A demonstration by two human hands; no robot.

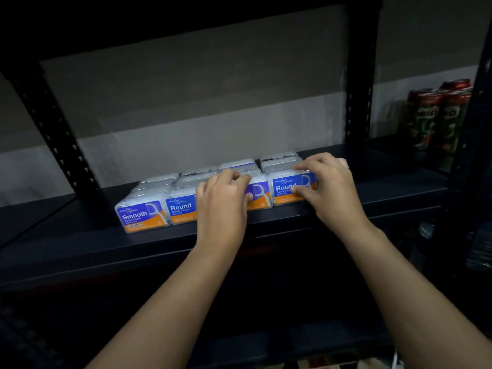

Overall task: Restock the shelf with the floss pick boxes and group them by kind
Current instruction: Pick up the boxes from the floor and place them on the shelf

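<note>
Gripping front-row floss pick boxes, both hands curl around them.

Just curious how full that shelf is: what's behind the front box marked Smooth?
Behind the Smooth box more clear boxes line up toward the wall; only their lids show. Their labels are hidden, so their kind is unknown.
</note>
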